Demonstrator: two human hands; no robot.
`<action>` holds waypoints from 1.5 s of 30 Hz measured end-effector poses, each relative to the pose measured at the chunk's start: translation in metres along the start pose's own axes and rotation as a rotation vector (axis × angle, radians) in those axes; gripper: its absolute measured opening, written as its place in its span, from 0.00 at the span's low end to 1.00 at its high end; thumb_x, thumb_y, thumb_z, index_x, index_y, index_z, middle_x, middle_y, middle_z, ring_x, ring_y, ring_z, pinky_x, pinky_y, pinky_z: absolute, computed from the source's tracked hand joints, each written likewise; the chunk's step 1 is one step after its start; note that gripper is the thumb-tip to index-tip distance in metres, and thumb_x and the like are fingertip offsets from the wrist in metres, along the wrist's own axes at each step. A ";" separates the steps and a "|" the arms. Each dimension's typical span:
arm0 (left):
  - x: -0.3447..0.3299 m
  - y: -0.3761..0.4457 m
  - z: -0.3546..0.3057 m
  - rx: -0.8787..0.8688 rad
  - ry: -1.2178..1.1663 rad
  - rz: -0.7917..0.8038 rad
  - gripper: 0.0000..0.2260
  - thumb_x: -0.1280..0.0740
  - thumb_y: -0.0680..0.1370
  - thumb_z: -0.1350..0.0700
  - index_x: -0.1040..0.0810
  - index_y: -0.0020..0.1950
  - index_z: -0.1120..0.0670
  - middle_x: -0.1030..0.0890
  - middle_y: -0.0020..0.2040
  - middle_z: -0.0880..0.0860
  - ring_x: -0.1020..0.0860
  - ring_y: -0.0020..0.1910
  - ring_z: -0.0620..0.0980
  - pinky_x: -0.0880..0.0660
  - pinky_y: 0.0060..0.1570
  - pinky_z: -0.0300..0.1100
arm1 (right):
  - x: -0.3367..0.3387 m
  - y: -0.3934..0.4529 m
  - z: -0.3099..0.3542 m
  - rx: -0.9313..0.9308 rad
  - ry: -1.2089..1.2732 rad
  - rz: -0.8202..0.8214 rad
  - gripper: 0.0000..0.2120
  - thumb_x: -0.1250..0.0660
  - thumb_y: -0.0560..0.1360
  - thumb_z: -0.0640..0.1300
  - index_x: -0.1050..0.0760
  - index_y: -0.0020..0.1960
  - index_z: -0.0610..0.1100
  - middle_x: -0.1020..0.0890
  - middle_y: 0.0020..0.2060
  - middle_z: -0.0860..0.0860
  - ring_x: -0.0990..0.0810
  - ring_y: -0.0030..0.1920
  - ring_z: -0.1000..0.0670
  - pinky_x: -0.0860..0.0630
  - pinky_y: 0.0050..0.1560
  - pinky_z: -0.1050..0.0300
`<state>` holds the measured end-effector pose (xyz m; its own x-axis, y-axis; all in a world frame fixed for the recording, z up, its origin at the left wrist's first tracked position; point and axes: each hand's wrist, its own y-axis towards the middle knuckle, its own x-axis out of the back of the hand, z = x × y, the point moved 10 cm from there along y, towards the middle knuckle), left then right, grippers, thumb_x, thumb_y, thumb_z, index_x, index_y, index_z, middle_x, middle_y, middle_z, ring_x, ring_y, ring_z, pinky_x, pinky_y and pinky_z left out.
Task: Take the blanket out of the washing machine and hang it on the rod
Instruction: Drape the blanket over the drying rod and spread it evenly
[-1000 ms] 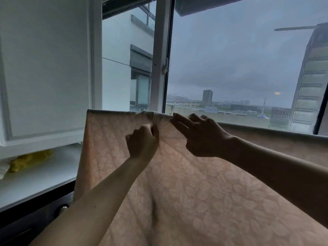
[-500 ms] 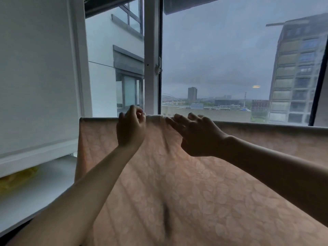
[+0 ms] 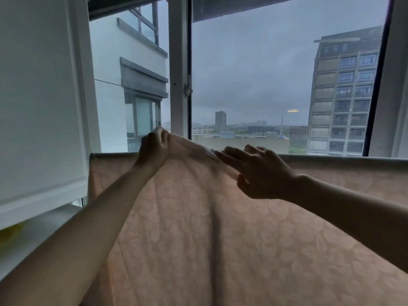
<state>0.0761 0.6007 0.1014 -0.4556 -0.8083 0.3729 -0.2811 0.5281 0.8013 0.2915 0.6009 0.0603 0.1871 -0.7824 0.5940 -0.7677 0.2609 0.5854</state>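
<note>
Peach-coloured quilted cloth fills the lower half of the view: the blanket [image 3: 198, 228] is already out of the washing machine and draped over something level in front of the window [image 3: 276, 74], its top fold running straight across from the left corner to the right edge of the view. The left hand [image 3: 153, 149] has its fingers curled round a bunch of the top edge and holds it lifted above that line, so the cloth peaks there and creases run down from it. The right hand [image 3: 258, 173] lies just beside it with fingers straight and spread, its fingertips on the fold. To my eye the hanging itself is nearly done and what remains is evening out: that raised bunch has to be laid down and the wrinkles below it smoothed. The rod cannot be seen at all; I only take it to sit under the fold. The washing machine is out of view, the blanket's lower hem is cut off at the bottom, and how much cloth hangs on the far side is hidden. Something yellow [image 3: 10, 236] at the far left is too blurred to name.
</note>
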 end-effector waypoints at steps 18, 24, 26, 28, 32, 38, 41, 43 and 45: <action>-0.005 -0.058 0.030 -0.432 0.425 0.046 0.05 0.38 0.77 0.59 0.22 0.46 0.58 0.19 0.42 0.56 0.21 0.50 0.58 0.34 0.66 0.60 | -0.007 0.006 0.011 0.084 -0.007 0.076 0.28 0.46 0.75 0.55 0.38 0.74 0.51 0.34 0.73 0.46 0.22 0.56 0.46 0.22 0.43 0.52; -0.006 -0.063 0.034 -0.478 0.497 0.016 0.01 0.32 0.74 0.60 0.22 0.44 0.55 0.19 0.42 0.54 0.19 0.48 0.55 0.30 0.55 0.56 | -0.010 0.022 0.025 0.121 -0.010 0.090 0.26 0.45 0.75 0.52 0.35 0.73 0.51 0.37 0.74 0.44 0.23 0.60 0.44 0.20 0.43 0.48; -0.007 -0.063 0.037 -0.465 0.496 0.002 0.02 0.31 0.74 0.61 0.22 0.44 0.56 0.19 0.42 0.53 0.20 0.48 0.55 0.31 0.53 0.55 | -0.014 0.032 0.032 0.126 0.017 0.100 0.26 0.44 0.74 0.49 0.34 0.72 0.50 0.36 0.74 0.43 0.23 0.60 0.42 0.20 0.44 0.45; -0.006 -0.062 0.038 -0.458 0.498 -0.017 0.03 0.30 0.74 0.62 0.22 0.44 0.56 0.19 0.40 0.54 0.21 0.45 0.55 0.32 0.50 0.53 | -0.016 0.044 0.038 0.132 0.065 0.101 0.27 0.40 0.73 0.46 0.34 0.73 0.51 0.36 0.74 0.42 0.24 0.61 0.41 0.20 0.47 0.45; -0.006 -0.063 0.036 -0.487 0.503 -0.021 0.01 0.32 0.74 0.62 0.23 0.43 0.57 0.20 0.38 0.54 0.21 0.41 0.55 0.33 0.47 0.50 | -0.017 0.062 0.055 0.191 0.108 0.084 0.29 0.39 0.73 0.42 0.37 0.74 0.53 0.38 0.75 0.45 0.25 0.59 0.42 0.21 0.45 0.48; -0.006 -0.045 0.034 -0.432 0.342 0.036 0.04 0.40 0.81 0.58 0.29 0.55 0.55 0.21 0.37 0.49 0.24 0.37 0.50 0.35 0.51 0.50 | -0.030 0.079 0.064 0.152 -0.025 0.089 0.28 0.37 0.72 0.48 0.35 0.72 0.53 0.35 0.74 0.48 0.24 0.53 0.38 0.22 0.40 0.47; -0.001 -0.031 0.034 -0.366 0.223 0.040 0.13 0.41 0.82 0.54 0.30 0.66 0.54 0.28 0.30 0.43 0.28 0.33 0.47 0.38 0.55 0.49 | -0.030 0.075 0.063 0.159 -0.064 0.073 0.26 0.35 0.70 0.48 0.29 0.68 0.52 0.32 0.72 0.47 0.23 0.48 0.39 0.24 0.36 0.49; -0.003 -0.023 0.034 -0.357 0.275 0.059 0.17 0.44 0.82 0.47 0.27 0.66 0.52 0.24 0.33 0.45 0.24 0.36 0.50 0.39 0.56 0.49 | -0.032 0.072 0.064 0.159 -0.103 0.085 0.25 0.37 0.70 0.50 0.28 0.68 0.54 0.33 0.73 0.46 0.23 0.48 0.39 0.25 0.37 0.50; -0.005 -0.019 0.039 -0.357 0.398 0.073 0.21 0.47 0.80 0.41 0.23 0.61 0.51 0.17 0.43 0.50 0.20 0.43 0.52 0.40 0.57 0.50 | -0.035 0.071 0.063 0.156 -0.134 0.108 0.25 0.40 0.72 0.51 0.31 0.70 0.55 0.35 0.74 0.46 0.24 0.50 0.39 0.24 0.39 0.49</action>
<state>0.0514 0.6050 0.0660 -0.0888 -0.8456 0.5263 0.0756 0.5212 0.8501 0.1916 0.6112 0.0457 0.0239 -0.8254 0.5640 -0.8663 0.2645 0.4238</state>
